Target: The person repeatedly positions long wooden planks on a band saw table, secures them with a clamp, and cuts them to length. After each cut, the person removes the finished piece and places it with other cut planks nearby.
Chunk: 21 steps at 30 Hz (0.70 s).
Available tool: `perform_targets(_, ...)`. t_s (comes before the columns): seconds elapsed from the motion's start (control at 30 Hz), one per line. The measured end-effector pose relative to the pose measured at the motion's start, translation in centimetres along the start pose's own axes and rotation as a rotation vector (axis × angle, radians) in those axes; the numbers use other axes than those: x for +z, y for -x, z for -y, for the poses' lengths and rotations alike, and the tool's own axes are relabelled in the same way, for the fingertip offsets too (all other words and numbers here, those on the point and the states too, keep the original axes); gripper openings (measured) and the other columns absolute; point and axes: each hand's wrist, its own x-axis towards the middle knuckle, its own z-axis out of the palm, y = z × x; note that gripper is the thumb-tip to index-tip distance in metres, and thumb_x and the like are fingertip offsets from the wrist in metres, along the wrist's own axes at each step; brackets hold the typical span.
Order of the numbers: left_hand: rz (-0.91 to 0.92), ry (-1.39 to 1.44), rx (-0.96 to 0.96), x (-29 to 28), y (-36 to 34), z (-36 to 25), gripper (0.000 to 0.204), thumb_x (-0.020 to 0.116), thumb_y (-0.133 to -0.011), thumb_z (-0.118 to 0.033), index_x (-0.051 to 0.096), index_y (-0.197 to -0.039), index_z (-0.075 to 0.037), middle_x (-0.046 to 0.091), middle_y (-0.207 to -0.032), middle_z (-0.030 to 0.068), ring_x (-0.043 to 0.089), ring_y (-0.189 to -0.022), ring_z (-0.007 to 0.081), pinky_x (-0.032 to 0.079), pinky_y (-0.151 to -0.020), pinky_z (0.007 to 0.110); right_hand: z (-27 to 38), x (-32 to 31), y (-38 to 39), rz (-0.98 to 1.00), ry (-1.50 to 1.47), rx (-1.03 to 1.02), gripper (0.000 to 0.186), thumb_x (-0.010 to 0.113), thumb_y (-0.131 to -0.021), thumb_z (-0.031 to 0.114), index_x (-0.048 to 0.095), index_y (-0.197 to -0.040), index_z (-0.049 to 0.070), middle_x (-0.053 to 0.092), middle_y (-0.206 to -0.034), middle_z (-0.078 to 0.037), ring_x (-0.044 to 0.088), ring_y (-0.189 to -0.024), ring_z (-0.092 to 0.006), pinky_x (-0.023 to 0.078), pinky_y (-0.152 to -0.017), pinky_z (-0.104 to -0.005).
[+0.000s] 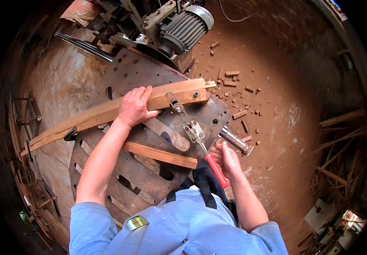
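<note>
My left hand (136,106) lies over a long, gently curved wooden bar (81,115), its fingers across the top and its thumb along the near side. The bar lies across a slotted metal plate (211,112) beside a bolted wooden block (187,97). A metal toggle clamp (195,131) reaches over that block, its red handle (216,171) pointing toward me. Beside the handle is my right hand (227,159), fingers curled and smeared by motion; whether they grip it is unclear. A shorter wooden strip (162,155) rests on the plate nearer me.
An electric motor (185,30) with machine parts stands beyond the plate. A shiny metal cylinder (236,141) juts out at the plate's right. Wood offcuts (231,83) litter the dusty floor. Wooden pieces are piled at the far right (340,157) and left edges.
</note>
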Motion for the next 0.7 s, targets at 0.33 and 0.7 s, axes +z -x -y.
perform_targets(0.33,-0.012,-0.041,0.037,0.5,-0.1,0.1,0.079,0.079,-0.058,-0.046,0.057,-0.118,0.000,0.060,-0.104,0.0148,0.060,-0.091,0.0300,0.051,-0.080,0.039,-0.8,3.1,-1.5,0.290,0.004,0.049,0.044,0.053,-0.095,0.047,0.057,-0.109,0.005,0.060,-0.084,-0.003,0.054,-0.064,-0.0103,0.046,-0.052,-0.0253)
perform_targets(0.7,0.011,-0.080,0.035,0.3,-0.1,-0.5,0.080,0.078,-0.059,-0.047,0.054,-0.120,0.000,0.059,-0.105,0.0149,0.058,-0.091,0.0315,0.049,-0.080,0.039,-2.3,2.5,-4.1,0.331,-0.006,0.103,0.063,0.063,-0.089,0.047,0.046,-0.121,-0.004,0.060,-0.096,-0.009,0.059,-0.077,-0.0139,0.053,-0.063,-0.0284)
